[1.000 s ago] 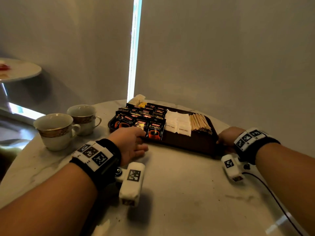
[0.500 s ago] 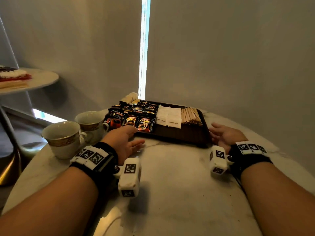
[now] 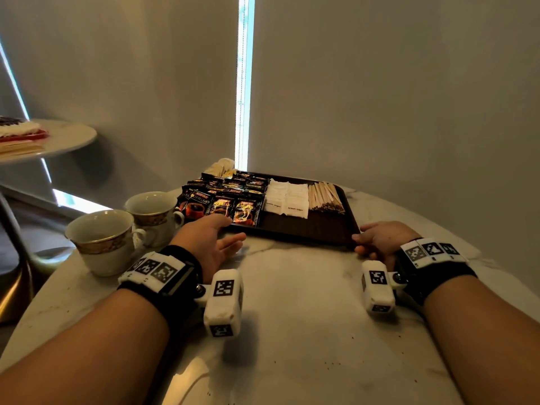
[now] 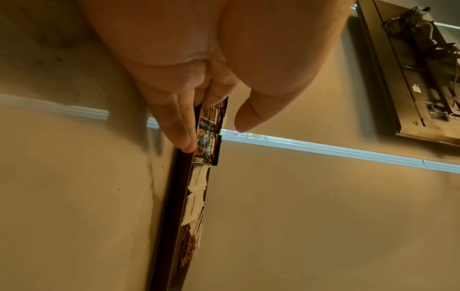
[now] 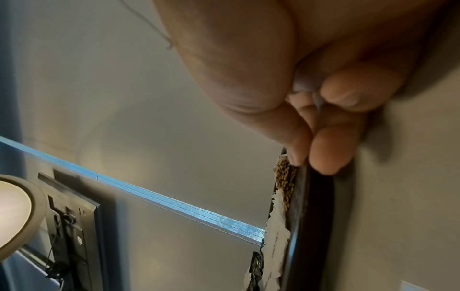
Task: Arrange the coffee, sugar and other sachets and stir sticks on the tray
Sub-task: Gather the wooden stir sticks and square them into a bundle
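A dark brown tray (image 3: pixel 306 229) sits on the marble table. It holds black coffee sachets (image 3: pixel 222 200) at its left, white sugar sachets (image 3: pixel 287 197) in the middle and wooden stir sticks (image 3: pixel 324 195) at its right. My left hand (image 3: pixel 230 232) lies at the tray's front left edge. In the left wrist view its straight fingers (image 4: pixel 174 126) touch the rim (image 4: pixel 174 196) beside a coffee sachet (image 4: pixel 209 137), thumb apart. My right hand (image 3: pixel 362 238) is at the front right corner. There its curled fingertips (image 5: pixel 328 155) and thumb pinch the rim (image 5: pixel 306 216).
Two white cups with gold bands (image 3: pixel 102 238) (image 3: pixel 155 211) stand just left of the tray, close to my left hand. Pale sachets (image 3: pixel 220 166) lie at the tray's far left corner. A small round side table (image 3: pixel 58 138) stands further left. Grey blinds hang behind the table.
My left hand's fingers have stretched out along the tray's front edge. My right hand let go of the tray's right edge, spread its fingers, and now pinches the front right corner.
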A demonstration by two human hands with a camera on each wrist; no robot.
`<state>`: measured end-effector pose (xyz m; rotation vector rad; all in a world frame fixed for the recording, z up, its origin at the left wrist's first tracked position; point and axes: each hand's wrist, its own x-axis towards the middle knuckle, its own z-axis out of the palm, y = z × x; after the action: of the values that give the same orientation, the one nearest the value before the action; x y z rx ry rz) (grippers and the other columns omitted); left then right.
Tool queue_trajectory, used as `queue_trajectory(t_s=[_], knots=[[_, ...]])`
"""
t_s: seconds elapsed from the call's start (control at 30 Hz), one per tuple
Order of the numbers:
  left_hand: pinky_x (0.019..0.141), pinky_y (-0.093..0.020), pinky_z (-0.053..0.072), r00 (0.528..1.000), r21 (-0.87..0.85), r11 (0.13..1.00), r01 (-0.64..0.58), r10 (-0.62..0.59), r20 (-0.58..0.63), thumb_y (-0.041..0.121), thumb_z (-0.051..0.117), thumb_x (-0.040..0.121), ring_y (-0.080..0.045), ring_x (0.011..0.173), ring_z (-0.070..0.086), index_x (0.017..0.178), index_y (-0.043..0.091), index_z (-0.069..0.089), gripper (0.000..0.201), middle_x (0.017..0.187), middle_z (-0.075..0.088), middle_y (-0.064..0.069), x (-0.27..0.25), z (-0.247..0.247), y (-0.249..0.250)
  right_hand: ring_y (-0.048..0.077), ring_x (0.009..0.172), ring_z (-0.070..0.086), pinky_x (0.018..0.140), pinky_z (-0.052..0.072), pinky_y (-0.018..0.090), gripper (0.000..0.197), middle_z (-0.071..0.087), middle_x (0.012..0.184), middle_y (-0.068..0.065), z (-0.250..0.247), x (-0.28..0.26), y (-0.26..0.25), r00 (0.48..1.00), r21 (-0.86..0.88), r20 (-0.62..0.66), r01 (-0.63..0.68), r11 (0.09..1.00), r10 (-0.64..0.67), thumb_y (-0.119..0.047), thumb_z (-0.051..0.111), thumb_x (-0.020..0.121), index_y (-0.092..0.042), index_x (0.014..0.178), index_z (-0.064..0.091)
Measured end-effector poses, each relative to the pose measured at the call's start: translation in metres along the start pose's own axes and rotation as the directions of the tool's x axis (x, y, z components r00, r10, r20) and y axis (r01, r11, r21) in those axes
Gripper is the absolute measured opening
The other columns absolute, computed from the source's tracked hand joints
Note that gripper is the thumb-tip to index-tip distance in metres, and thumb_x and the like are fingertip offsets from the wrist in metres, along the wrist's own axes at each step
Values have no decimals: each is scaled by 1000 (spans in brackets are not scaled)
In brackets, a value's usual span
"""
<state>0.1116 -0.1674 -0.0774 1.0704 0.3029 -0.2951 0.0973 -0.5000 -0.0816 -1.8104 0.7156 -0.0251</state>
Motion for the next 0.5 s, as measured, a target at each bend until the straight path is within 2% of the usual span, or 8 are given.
queue_trajectory(t_s=[0.1, 0.27, 0.3, 0.37, 0.4, 0.5], knots=[[90, -38, 58, 1000, 18, 1000, 4, -4, -13, 9, 63, 94, -32, 103, 70, 127, 13, 51, 36, 98, 64, -14, -1, 0, 1, 18, 61, 58, 50, 42, 27, 30, 70, 84, 14, 2, -3, -2, 1000, -39, 3, 10, 999, -10, -5, 69, 89, -12, 117, 60], [90, -37, 58, 999, 43, 999, -12, 14, -43, 8, 61, 96, -30, 100, 70, 106, 13, 52, 15, 97, 64, -15, -1, 1, 1, 16, 60, 58, 48, 42, 27, 29, 71, 95, 14, 2, 2, -3, 1000, -63, -4, 24, 998, -24, -7, 70, 88, -16, 115, 62], [87, -35, 59, 999, 56, 998, -40, 42, -31, 7, 59, 97, -28, 98, 69, 108, 11, 53, 13, 97, 63, -13, -2, 0, 0, 16, 59, 57, 47, 42, 27, 28, 71, 95, 14, 2, 2, -3, 1000, -68, -3, 18, 998, -19, -9, 70, 88, -16, 114, 63], [73, -30, 60, 990, 116, 983, -139, 139, 11, 7, 54, 100, -21, 90, 68, 125, 7, 56, 25, 101, 64, -9, -2, 1, -1, 15, 55, 54, 46, 41, 27, 21, 69, 87, 12, 3, -1, -4, 1000, -89, 7, -16, 996, 17, -16, 71, 89, -12, 110, 66], [68, -29, 59, 982, 152, 970, -190, 188, 24, 8, 53, 101, -19, 88, 67, 129, 9, 56, 29, 105, 64, -9, -5, 1, -1, 15, 52, 51, 45, 39, 26, 20, 65, 78, 10, 3, -3, -5, 999, -101, 3, -37, 994, 38, -21, 71, 89, -9, 104, 68], [67, -30, 54, 952, 226, 927, -300, 306, 8, 17, 56, 101, -18, 89, 65, 122, 17, 61, 22, 109, 65, -9, -21, 5, 3, 18, 44, 40, 45, 35, 27, 31, 49, 57, 5, 4, -7, -4, 994, -52, -91, -60, 997, 55, -38, 73, 86, -9, 86, 63]])
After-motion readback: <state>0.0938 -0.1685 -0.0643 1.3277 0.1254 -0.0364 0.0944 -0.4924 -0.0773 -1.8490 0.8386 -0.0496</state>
